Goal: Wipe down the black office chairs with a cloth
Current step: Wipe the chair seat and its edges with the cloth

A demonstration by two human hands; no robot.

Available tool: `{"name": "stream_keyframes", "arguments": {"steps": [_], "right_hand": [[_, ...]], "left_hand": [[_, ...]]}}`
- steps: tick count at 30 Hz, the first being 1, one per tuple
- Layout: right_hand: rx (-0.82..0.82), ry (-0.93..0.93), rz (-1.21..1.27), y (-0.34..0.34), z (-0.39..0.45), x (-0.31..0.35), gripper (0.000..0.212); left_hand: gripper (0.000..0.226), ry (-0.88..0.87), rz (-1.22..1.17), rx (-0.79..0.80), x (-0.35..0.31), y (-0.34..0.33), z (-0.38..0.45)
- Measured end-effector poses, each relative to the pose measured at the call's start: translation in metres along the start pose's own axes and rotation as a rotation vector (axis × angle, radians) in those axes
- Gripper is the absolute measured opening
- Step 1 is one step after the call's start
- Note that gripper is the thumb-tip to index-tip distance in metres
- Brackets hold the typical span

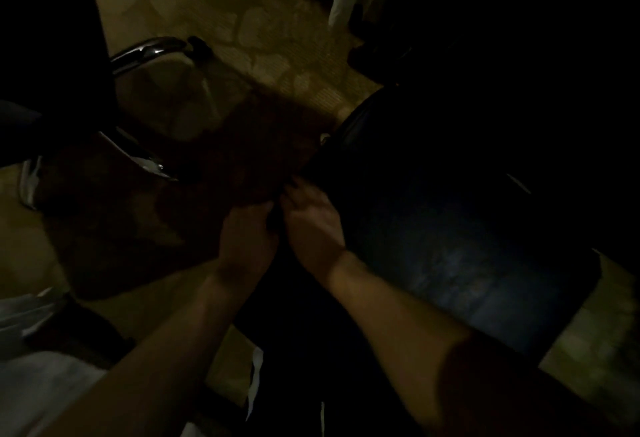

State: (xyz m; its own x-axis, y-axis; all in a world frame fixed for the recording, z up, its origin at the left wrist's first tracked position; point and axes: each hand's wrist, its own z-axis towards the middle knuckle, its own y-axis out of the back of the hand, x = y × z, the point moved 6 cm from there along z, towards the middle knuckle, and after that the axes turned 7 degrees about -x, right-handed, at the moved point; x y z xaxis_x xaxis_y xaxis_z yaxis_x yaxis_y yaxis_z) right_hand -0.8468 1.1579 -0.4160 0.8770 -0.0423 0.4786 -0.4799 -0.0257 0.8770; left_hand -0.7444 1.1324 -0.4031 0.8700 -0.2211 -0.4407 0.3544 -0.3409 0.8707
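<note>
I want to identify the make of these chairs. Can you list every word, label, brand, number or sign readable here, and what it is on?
None: no text can be read. The frame is very dark and blurred. The black chair, the chrome chair base and the patterned carpet show no legible marks.

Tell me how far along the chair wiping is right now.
Done: too dark to tell; no chair surface reads as wiped. In hand: the left hand and right hand meet at the edge of the black chair, pinching something dark, possibly the cloth. Left: probably this chair, plus the chrome-framed chair.
</note>
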Motion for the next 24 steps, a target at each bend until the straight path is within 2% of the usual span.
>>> {"name": "stream_keyframes", "arguments": {"steps": [2, 4, 7, 9, 10, 12, 14, 17, 19, 22, 24], "right_hand": [[-0.008, 0.016, 0.037, -0.008, -0.015, 0.025, 0.04], [0.015, 0.034, 0.051, -0.017, -0.029, 0.045, 0.038], [0.091, -0.026, 0.119, -0.03, -0.05, 0.07, 0.039], [0.081, -0.064, 0.122, -0.028, -0.06, 0.08, 0.037], [0.107, -0.043, 0.1, -0.027, -0.063, 0.084, 0.036], [0.252, 0.122, 0.048, -0.03, -0.063, 0.087, 0.039], [0.281, 0.234, -0.023, -0.023, -0.058, 0.08, 0.045], [0.168, 0.183, 0.054, -0.006, -0.036, 0.05, 0.034], [0.145, 0.191, 0.038, 0.007, -0.023, 0.029, 0.038], [0.088, 0.219, -0.08, 0.033, -0.007, 0.001, 0.038], [0.05, 0.209, -0.09, 0.046, 0.003, -0.016, 0.031]], "left_hand": [[0.034, 0.088, -0.002, 0.091, 0.013, 0.005, -0.027], [0.017, 0.204, -0.05, 0.072, 0.024, 0.015, -0.052], [0.023, 0.367, -0.089, 0.027, 0.033, 0.028, -0.085], [0.026, 0.348, -0.092, 0.022, 0.033, 0.034, -0.1], [0.028, 0.354, -0.103, 0.006, 0.034, 0.036, -0.104], [0.025, 0.38, -0.096, 0.029, 0.032, 0.038, -0.106], [0.014, 0.422, -0.03, 0.044, 0.026, 0.037, -0.097], [0.02, 0.26, 0.027, -0.123, -0.003, 0.037, -0.066], [0.018, 0.143, 0.093, -0.19, -0.028, 0.033, -0.047], [0.026, 0.058, 0.091, -0.134, -0.052, 0.017, -0.023], [0.019, 0.056, 0.05, -0.111, -0.062, 0.011, -0.005]]}}
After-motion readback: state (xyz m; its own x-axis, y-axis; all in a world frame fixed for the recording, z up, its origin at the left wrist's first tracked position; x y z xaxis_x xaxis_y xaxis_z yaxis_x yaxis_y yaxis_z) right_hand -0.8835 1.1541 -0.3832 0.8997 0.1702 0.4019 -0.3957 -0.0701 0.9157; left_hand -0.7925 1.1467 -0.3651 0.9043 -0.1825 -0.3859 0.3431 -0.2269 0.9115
